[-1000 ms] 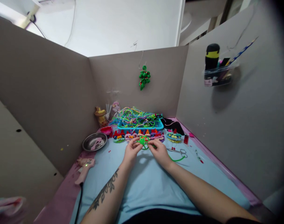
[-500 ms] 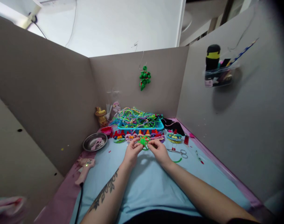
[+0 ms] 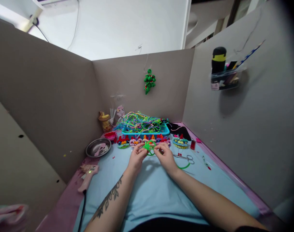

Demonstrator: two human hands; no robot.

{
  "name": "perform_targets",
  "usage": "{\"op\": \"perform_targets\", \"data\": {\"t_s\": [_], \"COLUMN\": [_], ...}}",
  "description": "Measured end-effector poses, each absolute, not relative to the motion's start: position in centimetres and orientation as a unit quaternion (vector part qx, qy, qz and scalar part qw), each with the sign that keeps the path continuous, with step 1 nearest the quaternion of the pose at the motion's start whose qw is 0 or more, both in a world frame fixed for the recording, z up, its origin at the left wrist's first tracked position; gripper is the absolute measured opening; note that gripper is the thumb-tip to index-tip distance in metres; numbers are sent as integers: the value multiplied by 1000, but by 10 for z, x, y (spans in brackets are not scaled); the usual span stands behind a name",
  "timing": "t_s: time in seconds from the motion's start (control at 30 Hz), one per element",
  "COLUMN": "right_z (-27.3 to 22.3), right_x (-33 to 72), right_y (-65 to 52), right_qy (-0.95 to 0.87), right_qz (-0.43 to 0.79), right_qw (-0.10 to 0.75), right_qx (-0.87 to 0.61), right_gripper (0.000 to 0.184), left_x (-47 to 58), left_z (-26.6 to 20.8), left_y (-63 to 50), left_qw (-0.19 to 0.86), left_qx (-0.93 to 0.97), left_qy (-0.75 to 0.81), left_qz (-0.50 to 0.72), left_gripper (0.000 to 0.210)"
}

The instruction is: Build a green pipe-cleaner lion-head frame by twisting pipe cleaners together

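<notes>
Above the blue cloth, a bright green pipe cleaner piece [image 3: 149, 146], bent into loops, is held between my two hands. The fingertips of my left hand [image 3: 137, 155] pinch its left side. My right hand [image 3: 164, 156] has thumb and forefinger closed at its right edge, on the green strand. A green length [image 3: 184, 167] curves out on the cloth by my right wrist. Just behind my hands stands a row of colourful fuzzy pipe cleaner figures [image 3: 136, 141], partly covered by my fingers. Scissors [image 3: 186, 158] lie to the right of my right hand.
A blue basket [image 3: 147, 132] heaped with pipe cleaners stands at the back. On the left are a metal bowl [image 3: 98, 148], a pink glue gun [image 3: 88, 178] and a lidded cup [image 3: 104, 121]. Grey panels enclose the table; a clear bin [image 3: 225, 80] hangs on the right one.
My right fingers have shifted slightly away from the left ones along the green piece, and its loop looks a little more open. More of the green length shows beside my right wrist.
</notes>
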State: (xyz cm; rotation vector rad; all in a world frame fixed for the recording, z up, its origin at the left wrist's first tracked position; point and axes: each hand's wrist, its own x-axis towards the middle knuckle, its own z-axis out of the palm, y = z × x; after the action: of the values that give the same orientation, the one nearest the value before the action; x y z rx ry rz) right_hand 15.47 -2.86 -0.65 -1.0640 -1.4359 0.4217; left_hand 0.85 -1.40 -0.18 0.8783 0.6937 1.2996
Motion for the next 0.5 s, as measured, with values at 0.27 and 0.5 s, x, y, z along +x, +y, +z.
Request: {"op": "perform_targets", "data": {"t_s": [0.27,0.5], "right_z": [-11,-10], "right_x": [155,154], "right_y": [-26,-28], "right_qy": [-632,-664], "right_qz": [169,89], "right_qw": [592,593], "right_qx": [-471,-446], "right_gripper": [12,11], "left_x": [7,8], "left_z": [-3,-2], "left_y": [-13,-14], "left_qw": [655,651], "left_qx": [388,401], "left_qy": [307,301], "left_qz": [571,570], "left_gripper": [46,46]}}
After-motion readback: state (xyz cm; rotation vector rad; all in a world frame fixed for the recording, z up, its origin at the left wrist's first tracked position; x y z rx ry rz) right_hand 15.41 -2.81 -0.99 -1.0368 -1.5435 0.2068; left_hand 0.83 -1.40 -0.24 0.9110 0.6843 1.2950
